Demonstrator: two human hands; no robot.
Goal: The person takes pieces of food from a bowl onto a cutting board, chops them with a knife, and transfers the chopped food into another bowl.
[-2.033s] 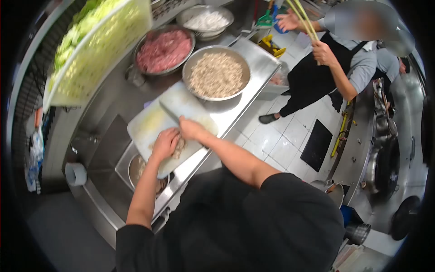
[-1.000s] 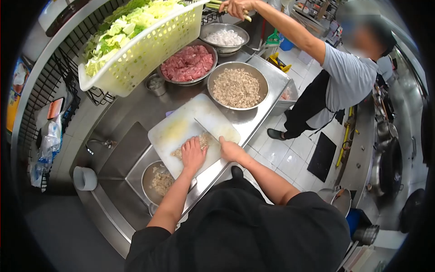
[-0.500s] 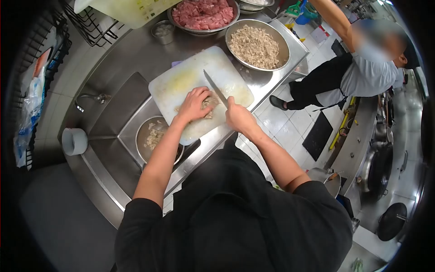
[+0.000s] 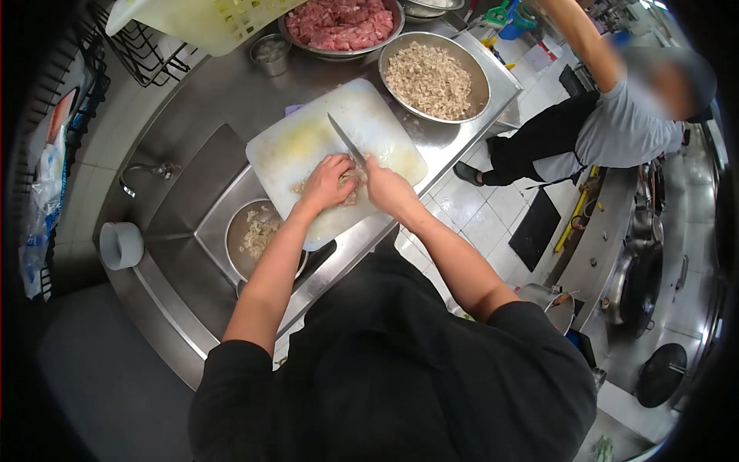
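Observation:
My right hand (image 4: 391, 190) is wrapped round the handle of a kitchen knife (image 4: 346, 138), its blade pointing away across the white cutting board (image 4: 308, 218). My left hand (image 4: 326, 183) has its fingers curled, pressing pale, cooked-looking meat pieces (image 4: 349, 198) against the board, just left of the blade. Part of that meat is hidden under the fingers. Near the board's left edge, a metal pot (image 4: 232, 245) in the sink holds more pale pieces. Beyond the board's far right corner stands a steel bowl (image 4: 486, 86) full of small chopped bits.
Raw red meat fills another bowl (image 4: 400, 27) at the back, beside a small metal cup (image 4: 271, 65). A yellowish plastic basket (image 4: 181, 23) overhangs the counter's far left. The sink has a tap (image 4: 146, 173). To the right, a person (image 4: 616, 127) stands with one arm raised.
The knife and my right hand have moved left, closer to my left hand, and the blade now lies against the meat beside my fingers. The view has shifted slightly.

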